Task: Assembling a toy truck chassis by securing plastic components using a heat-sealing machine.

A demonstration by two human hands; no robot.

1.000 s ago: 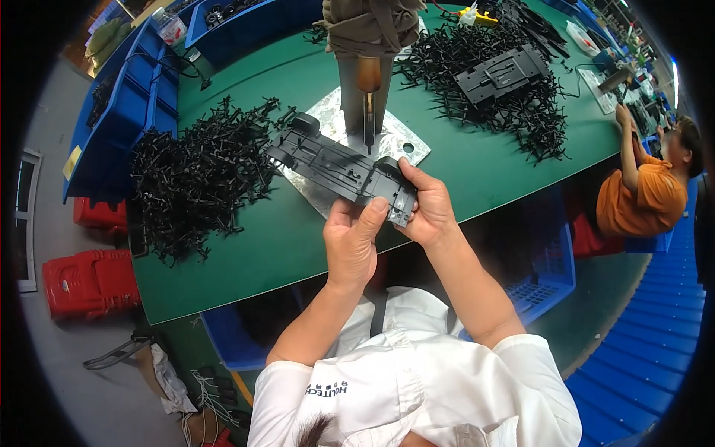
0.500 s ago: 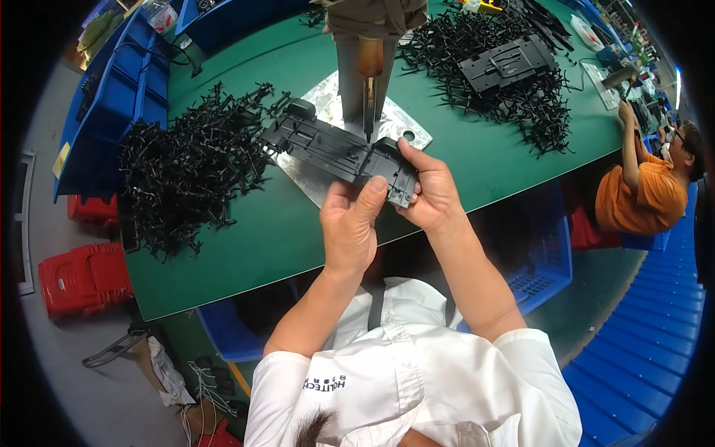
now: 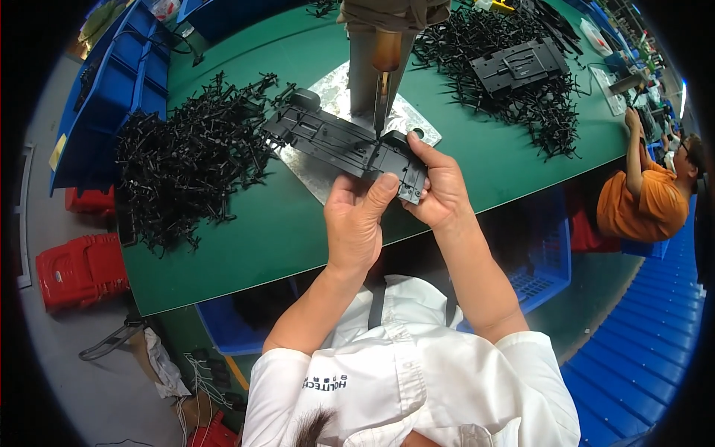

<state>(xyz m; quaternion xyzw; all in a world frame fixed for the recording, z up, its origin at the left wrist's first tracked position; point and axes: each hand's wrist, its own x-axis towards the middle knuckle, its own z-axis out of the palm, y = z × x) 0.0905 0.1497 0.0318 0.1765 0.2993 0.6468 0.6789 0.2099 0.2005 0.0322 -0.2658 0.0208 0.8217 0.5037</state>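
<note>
A long black moulded plastic housing (image 3: 328,140) is held between both hands, slanting from far left to near right above a shiny metal plate (image 3: 305,175). My left hand (image 3: 356,223) grips its near edge, thumb on top and fingers underneath. At its right end my right hand (image 3: 443,182) is closed around the corner, with the thumb along the far edge. The thin dark tip of an upright tool with an amber-brown body (image 3: 386,52) meets or nearly meets the housing close to my right thumb. The fingertips beneath the housing are hidden.
Small black plastic parts lie heaped at the left (image 3: 194,164) and far right (image 3: 514,89) of the green table (image 3: 261,257). Another black housing (image 3: 521,65) rests on the right heap. Blue bins (image 3: 112,82) stand at the left edge. A co-worker in orange (image 3: 644,197) sits at right.
The whole view has shifted slightly, so the table and tool appear a little further right. Both hands keep their grip on the housing, with its position under the tool tip nearly the same.
</note>
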